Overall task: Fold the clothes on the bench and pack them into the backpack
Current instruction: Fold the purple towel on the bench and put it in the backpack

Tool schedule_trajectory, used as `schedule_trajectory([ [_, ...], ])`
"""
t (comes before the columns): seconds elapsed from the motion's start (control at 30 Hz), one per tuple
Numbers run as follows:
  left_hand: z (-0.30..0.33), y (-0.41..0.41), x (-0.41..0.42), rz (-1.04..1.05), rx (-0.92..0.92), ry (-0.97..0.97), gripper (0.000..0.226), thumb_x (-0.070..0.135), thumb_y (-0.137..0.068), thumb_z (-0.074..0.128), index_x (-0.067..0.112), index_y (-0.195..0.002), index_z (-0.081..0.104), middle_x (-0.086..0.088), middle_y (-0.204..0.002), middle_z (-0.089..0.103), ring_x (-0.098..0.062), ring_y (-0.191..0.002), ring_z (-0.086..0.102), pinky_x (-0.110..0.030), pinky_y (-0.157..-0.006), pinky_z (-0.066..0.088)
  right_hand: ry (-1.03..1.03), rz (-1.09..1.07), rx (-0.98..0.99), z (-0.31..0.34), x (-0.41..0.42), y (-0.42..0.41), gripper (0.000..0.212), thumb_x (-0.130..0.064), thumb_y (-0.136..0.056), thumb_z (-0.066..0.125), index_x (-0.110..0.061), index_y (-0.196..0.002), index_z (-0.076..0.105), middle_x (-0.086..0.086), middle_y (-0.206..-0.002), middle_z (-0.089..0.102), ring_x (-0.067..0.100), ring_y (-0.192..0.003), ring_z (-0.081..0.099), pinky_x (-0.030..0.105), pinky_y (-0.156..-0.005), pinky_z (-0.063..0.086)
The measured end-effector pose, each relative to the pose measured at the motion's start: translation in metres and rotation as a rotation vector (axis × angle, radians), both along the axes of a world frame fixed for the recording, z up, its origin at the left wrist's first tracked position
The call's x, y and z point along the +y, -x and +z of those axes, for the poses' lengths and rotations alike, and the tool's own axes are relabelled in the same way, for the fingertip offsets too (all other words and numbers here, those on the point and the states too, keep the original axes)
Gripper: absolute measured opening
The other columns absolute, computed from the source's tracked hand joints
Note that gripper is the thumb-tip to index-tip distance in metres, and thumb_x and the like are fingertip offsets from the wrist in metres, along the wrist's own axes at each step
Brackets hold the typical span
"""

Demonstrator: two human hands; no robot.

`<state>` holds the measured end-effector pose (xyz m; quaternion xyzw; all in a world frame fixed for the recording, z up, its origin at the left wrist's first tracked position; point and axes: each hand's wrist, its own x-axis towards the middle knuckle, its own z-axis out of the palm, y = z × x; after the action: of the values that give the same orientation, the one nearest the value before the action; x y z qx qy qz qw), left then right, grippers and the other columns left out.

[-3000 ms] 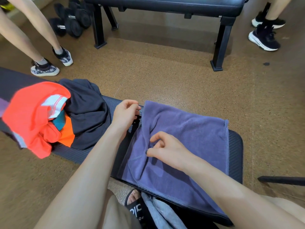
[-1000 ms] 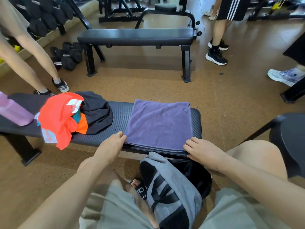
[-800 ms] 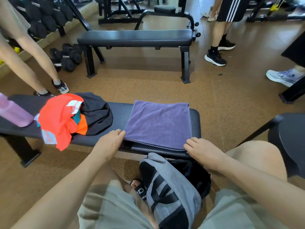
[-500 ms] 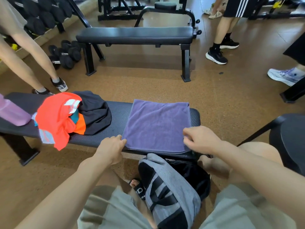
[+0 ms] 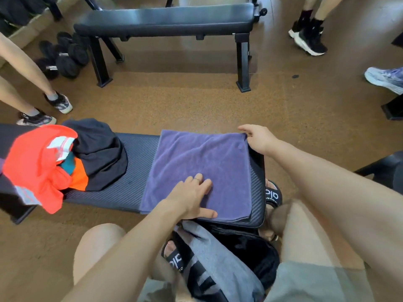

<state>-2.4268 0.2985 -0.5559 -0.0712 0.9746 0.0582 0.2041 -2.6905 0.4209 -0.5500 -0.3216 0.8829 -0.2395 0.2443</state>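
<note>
A folded purple towel (image 5: pixel 202 162) lies flat on the right end of the black bench (image 5: pixel 135 182). My left hand (image 5: pixel 192 197) presses flat on the towel's near edge, fingers spread. My right hand (image 5: pixel 258 138) pinches the towel's far right corner. An orange-red garment (image 5: pixel 37 164) and a black garment (image 5: pixel 100 153) lie heaped on the bench's left part. A grey and black backpack (image 5: pixel 222 262) stands open on the floor between my legs, below the bench edge.
A second black bench (image 5: pixel 165 20) stands across the brown floor. Dumbbells (image 5: pixel 63 55) lie at the far left. Other people's legs and shoes are at the left (image 5: pixel 58 103) and the upper right (image 5: pixel 309 40). A black seat edge (image 5: pixel 383 168) shows at right.
My left hand moved from the towel's near left corner onto its surface. My right hand travelled from the near right corner to the far right corner. The camera tilted down and closer.
</note>
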Motion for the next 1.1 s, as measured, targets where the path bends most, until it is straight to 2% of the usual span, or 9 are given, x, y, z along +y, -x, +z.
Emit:
schedule_trajectory([
  [0.1, -0.002, 0.001, -0.001, 0.018, -0.012, -0.006, 0.075, 0.078, -0.071, 0.065, 0.022, -0.113, 0.04, -0.001, -0.116, 0.038, -0.028, -0.104, 0.045, -0.039, -0.076, 0.034, 0.074, -0.1, -0.037, -0.015, -0.001, 0.0, 0.04, 0.001, -0.09, 0.045, -0.013, -0.117, 0.07, 0.007, -0.122, 0.07, 0.028, -0.116, 0.06, 0.031, -0.095, 0.044],
  [0.23, -0.001, 0.004, 0.001, 0.02, -0.035, 0.009, 0.077, 0.079, -0.07, 0.064, 0.021, -0.113, 0.039, -0.001, -0.116, 0.037, -0.027, -0.104, 0.044, -0.039, -0.077, 0.033, 0.136, -0.216, 0.033, -0.021, 0.001, 0.003, 0.017, -0.008, -0.089, 0.053, -0.019, -0.094, 0.065, 0.005, -0.096, 0.069, 0.028, -0.094, 0.06, 0.033, -0.078, 0.046],
  [0.53, 0.0, 0.002, 0.001, 0.026, -0.019, -0.005, 0.075, 0.081, -0.069, 0.063, 0.022, -0.109, 0.039, 0.002, -0.108, 0.033, -0.025, -0.099, 0.043, -0.041, -0.081, 0.04, 0.097, -0.274, 0.201, -0.022, 0.009, 0.006, 0.011, -0.003, -0.086, 0.043, -0.013, -0.087, 0.046, 0.009, -0.08, 0.057, 0.035, -0.075, 0.053, 0.037, -0.06, 0.035],
  [0.63, 0.001, 0.003, 0.001, 0.028, -0.027, -0.012, 0.075, 0.081, -0.07, 0.062, 0.021, -0.11, 0.039, 0.001, -0.109, 0.033, -0.025, -0.099, 0.043, -0.041, -0.084, 0.041, 0.083, -0.303, 0.136, -0.026, 0.01, 0.006, 0.01, -0.007, -0.09, 0.042, -0.014, -0.094, 0.049, 0.01, -0.086, 0.06, 0.035, -0.079, 0.054, 0.036, -0.064, 0.037],
  [0.77, 0.008, -0.001, 0.013, 0.039, -0.022, 0.083, 0.073, 0.076, -0.076, 0.06, 0.018, -0.116, 0.039, -0.002, -0.115, 0.036, -0.027, -0.102, 0.044, -0.04, -0.083, 0.04, 0.171, -0.312, -0.069, -0.032, 0.014, 0.006, 0.031, -0.005, -0.093, 0.042, -0.017, -0.117, 0.058, 0.003, -0.102, 0.062, 0.028, -0.099, 0.058, 0.029, -0.08, 0.039],
  [0.83, 0.012, -0.006, 0.027, 0.005, 0.077, 0.15, 0.065, 0.068, -0.081, 0.058, 0.016, -0.115, 0.04, -0.004, -0.117, 0.039, -0.029, -0.103, 0.047, -0.039, -0.08, 0.038, 0.228, -0.319, -0.137, -0.03, 0.015, 0.004, 0.038, -0.004, -0.094, 0.044, -0.017, -0.127, 0.059, 0.003, -0.106, 0.06, 0.025, -0.103, 0.056, 0.026, -0.084, 0.037],
  [0.93, 0.014, -0.012, 0.062, -0.141, 0.3, 0.036, 0.048, 0.059, -0.082, 0.058, 0.018, -0.102, 0.044, -0.004, -0.103, 0.048, -0.028, -0.092, 0.053, -0.039, -0.072, 0.04, 0.28, -0.359, -0.165, -0.029, 0.014, 0.003, 0.036, -0.005, -0.093, 0.05, -0.017, -0.124, 0.063, 0.003, -0.103, 0.062, 0.023, -0.101, 0.059, 0.023, -0.081, 0.038],
  [1.03, 0.01, -0.008, 0.103, -0.214, 0.338, 0.01, 0.048, 0.062, -0.076, 0.062, 0.02, -0.093, 0.045, 0.0, -0.09, 0.052, -0.022, -0.076, 0.056, -0.034, -0.061, 0.042, 0.326, -0.436, -0.214, -0.029, 0.007, 0.004, 0.026, -0.004, -0.09, 0.057, -0.015, -0.112, 0.068, 0.0, -0.095, 0.063, 0.019, -0.092, 0.059, 0.023, -0.074, 0.042],
  [1.1, 0.006, -0.002, 0.121, -0.188, 0.32, 0.057, 0.044, 0.051, -0.07, 0.076, 0.021, -0.088, 0.048, 0.002, -0.081, 0.053, -0.019, -0.064, 0.057, -0.029, -0.052, 0.039, 0.368, -0.483, -0.225, -0.028, 0.001, 0.006, 0.02, -0.003, -0.088, 0.06, -0.013, -0.103, 0.069, -0.001, -0.087, 0.062, 0.017, -0.084, 0.058, 0.019, -0.063, 0.042],
])
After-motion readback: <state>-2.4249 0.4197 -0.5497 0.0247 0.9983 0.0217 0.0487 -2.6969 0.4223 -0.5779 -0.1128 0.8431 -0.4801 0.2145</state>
